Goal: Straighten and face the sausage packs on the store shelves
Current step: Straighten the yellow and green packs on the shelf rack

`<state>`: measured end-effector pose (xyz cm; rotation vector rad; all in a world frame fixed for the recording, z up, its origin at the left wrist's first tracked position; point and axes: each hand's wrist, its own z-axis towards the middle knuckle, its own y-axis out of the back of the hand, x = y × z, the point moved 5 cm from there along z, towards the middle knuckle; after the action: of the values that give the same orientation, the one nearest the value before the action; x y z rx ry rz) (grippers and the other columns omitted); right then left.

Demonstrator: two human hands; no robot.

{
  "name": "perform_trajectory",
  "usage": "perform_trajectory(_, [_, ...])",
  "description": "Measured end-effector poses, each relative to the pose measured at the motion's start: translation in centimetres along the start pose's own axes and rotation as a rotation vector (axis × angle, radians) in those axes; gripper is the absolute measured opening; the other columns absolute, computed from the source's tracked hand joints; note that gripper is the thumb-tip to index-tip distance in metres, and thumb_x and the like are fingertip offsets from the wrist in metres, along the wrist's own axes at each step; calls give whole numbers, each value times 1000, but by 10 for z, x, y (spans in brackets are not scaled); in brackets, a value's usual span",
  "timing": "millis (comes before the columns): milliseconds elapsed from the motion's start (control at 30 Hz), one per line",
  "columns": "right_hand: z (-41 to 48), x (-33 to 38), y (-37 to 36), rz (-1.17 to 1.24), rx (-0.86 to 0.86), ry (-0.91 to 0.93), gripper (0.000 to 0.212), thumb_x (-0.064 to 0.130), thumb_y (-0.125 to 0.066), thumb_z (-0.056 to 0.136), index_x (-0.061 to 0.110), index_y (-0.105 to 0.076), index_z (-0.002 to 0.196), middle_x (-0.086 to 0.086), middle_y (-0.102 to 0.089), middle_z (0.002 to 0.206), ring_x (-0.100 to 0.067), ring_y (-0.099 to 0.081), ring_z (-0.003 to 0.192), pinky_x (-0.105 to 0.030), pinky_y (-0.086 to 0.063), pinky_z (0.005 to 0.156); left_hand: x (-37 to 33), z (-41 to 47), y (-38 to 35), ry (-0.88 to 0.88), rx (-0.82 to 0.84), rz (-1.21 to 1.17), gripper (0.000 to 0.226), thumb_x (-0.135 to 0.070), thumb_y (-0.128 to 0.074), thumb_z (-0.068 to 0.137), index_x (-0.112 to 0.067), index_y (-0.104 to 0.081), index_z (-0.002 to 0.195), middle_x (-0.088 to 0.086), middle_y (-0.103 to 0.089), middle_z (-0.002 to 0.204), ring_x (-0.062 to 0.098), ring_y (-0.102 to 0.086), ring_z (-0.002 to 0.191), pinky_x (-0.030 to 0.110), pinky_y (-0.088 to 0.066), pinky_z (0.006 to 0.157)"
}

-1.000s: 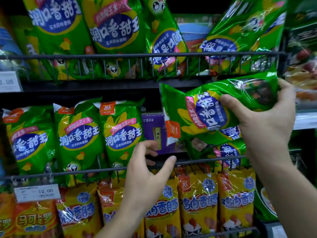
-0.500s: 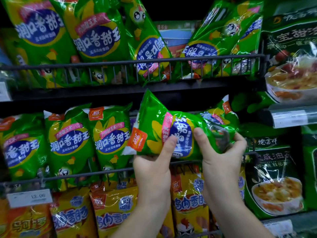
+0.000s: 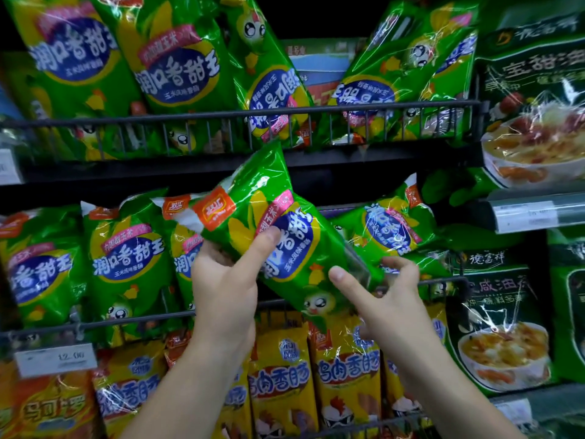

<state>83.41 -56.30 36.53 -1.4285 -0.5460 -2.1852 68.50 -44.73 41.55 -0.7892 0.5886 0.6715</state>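
The green sausage pack (image 3: 285,242) was out in front of the middle shelf, just above the wire rail (image 3: 126,321), and not sat in its row yet. Its long axis ran on a slant, with the orange logo end up to the left, the cartoon corn end down to the right, and the printed face looking outward. The left hand (image 3: 224,280) had it properly: thumb pressed on the front by the blue label, fingers tucked behind the upper half. The right hand (image 3: 389,289) was the loose one, fingers spread at the pack's lower right corner, and honestly it was hard to tell if it was touching. So the left was doing the carrying, and the low end sat nearest the right. The next move probably needed that bottom end swung left and down, so the pack stood upright in the gap between the upright green packs (image 3: 126,258) on the left and the slumped pack (image 3: 389,229) on the right.
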Motion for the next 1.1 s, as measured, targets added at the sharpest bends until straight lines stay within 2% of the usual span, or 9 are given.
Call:
perform_trajectory(133, [1, 11, 4, -96, -29, 116, 101, 81, -64, 45, 37, -33, 130, 17, -53, 115, -7, -54, 109, -36, -49, 90, -3, 6, 3, 18, 83, 49, 34, -18, -74, 69, -11, -65, 101, 2, -76, 94, 19, -73, 90, 25, -57, 68])
perform_trajectory(333, [10, 42, -15, 77, 217, 243, 67, 62, -73, 60, 44, -54, 122, 24, -63, 116, 8, -59, 108, -22, -51, 91, 6, 1, 2, 123, 238, 164, 48, -21, -75, 70, -10, -62, 114, 6, -75, 102, 24, -73, 94, 38, -60, 76])
perform_trajectory(467, [14, 48, -26, 149, 293, 211, 41, 43, -77, 69, 28, -61, 103, 18, -70, 97, -1, -66, 99, -22, -54, 85, 12, -6, -1, 166, 339, 214, 44, -20, -76, 69, -13, -63, 110, 1, -76, 99, 17, -73, 91, 26, -58, 70])
perform_trajectory(533, [18, 43, -26, 187, 257, 184, 63, 46, -83, 64, 18, -62, 115, 5, -71, 110, -16, -67, 109, -37, -56, 91, 14, -7, 0, 187, 373, 239, 44, -19, -76, 69, -14, -63, 110, -1, -76, 98, 16, -73, 90, 23, -57, 68])
perform_trajectory(633, [23, 36, -22, 151, 179, 128, 118, 61, -87, 48, 20, -38, 148, 8, -50, 138, -12, -50, 129, -43, -47, 105, 16, -6, 2, 212, 415, 266, 46, -21, -77, 67, -13, -64, 110, -3, -76, 98, 12, -73, 90, 20, -56, 67])
perform_trajectory(767, [24, 37, -19, 142, 193, 167, 121, 72, -87, 45, 18, -42, 143, -4, -56, 139, -21, -54, 129, -50, -49, 102, 18, -2, 3, 245, 467, 293, 41, -21, -76, 69, -16, -66, 108, -1, -76, 98, 16, -73, 90, 23, -57, 68])
perform_trajectory(833, [25, 38, -18, 126, 196, 208, 108, 66, -88, 50, 15, -48, 136, -1, -62, 132, -18, -58, 124, -48, -51, 99, 18, 1, 5, 235, 479, 315, 39, -24, -76, 70, -17, -66, 108, -1, -76, 98, 16, -73, 91, 23, -57, 69])
perform_trajectory(933, [26, 43, -19, 164, 202, 270, 57, 43, -85, 62, 18, -61, 108, 11, -72, 104, -4, -66, 103, -37, -56, 90, 19, 2, 4, 216, 484, 317, 46, -27, -76, 70, -17, -65, 114, -2, -76, 101, 14, -72, 94, 22, -57, 71])
perform_trajectory(1100, [31, 47, -19, 278, 216, 294, 34, 15, -78, 77, 16, -63, 108, 2, -75, 101, -16, -72, 96, -33, -59, 77, 27, -2, 9, 254, 541, 341, 55, -23, -79, 65, -20, -62, 117, -1, -75, 103, 16, -72, 94, 26, -58, 72])
